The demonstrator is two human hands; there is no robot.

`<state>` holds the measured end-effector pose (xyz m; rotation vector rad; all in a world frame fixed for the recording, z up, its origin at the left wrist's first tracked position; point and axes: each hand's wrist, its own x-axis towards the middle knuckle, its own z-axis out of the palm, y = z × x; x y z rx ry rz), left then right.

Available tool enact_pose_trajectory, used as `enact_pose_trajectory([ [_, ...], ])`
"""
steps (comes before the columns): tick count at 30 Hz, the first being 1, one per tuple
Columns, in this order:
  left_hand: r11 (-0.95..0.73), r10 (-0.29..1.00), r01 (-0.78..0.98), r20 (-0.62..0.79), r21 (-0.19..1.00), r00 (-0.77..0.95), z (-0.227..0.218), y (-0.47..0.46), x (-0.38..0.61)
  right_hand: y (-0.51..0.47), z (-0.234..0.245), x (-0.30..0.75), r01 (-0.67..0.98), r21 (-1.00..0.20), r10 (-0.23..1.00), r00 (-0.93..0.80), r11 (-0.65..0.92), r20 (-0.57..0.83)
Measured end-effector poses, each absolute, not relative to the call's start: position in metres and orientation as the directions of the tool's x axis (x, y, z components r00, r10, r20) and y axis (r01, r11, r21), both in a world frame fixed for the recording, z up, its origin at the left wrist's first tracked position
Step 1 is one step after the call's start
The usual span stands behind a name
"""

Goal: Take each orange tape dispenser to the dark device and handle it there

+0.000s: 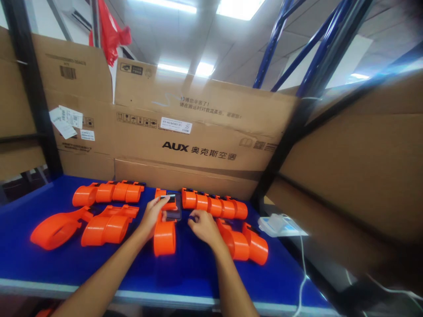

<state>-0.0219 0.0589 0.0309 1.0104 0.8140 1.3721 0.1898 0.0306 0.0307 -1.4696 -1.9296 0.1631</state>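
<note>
My left hand (153,213) pinches a small dark and white part against a black phone-like device (174,207) that lies on the blue table (66,259). Just below it lies an orange plastic holder (164,237). My right hand (204,225) rests curled on the table to the right of the device, fingers bent, beside more orange holders (243,243); I cannot make out anything in it.
Rows of orange holders lie at the back left (109,192), front left (82,224) and back right (214,204). A white device with a cable (278,223) sits at the table's right edge. Cardboard boxes (198,132) wall the back and right.
</note>
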Motion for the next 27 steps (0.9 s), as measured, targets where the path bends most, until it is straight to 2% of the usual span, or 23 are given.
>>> enact_pose_trajectory([
  [7, -0.059, 0.993, -0.423, 0.096, 0.904, 0.066, 0.027, 0.066, -0.025, 0.026, 0.029, 0.190, 0.823, -0.443, 0.890, -0.153, 0.355, 0.429],
  [14, -0.056, 0.993, -0.410, 0.093, 0.910, 0.069, 0.031, 0.055, -0.016, 0.028, 0.029, 0.188, 0.798, -0.491, 0.874, -0.087, 0.348, 0.478],
  [18, -0.100, 0.984, -0.358, 0.145, 0.928, 0.101, 0.031, 0.050, -0.011, 0.030, 0.032, 0.176, 0.610, -0.616, 0.809, -0.074, 0.499, 0.583],
  [21, -0.121, 0.978, -0.302, 0.166, 0.946, 0.128, 0.029, 0.048, -0.009, 0.027, 0.036, 0.165, 0.445, -0.651, 0.757, -0.105, 0.616, 0.645],
  [27, -0.113, 0.970, -0.246, 0.161, 0.963, 0.184, 0.026, 0.046, -0.005, 0.021, 0.041, 0.157, 0.463, -0.570, 0.699, -0.172, 0.679, 0.694],
])
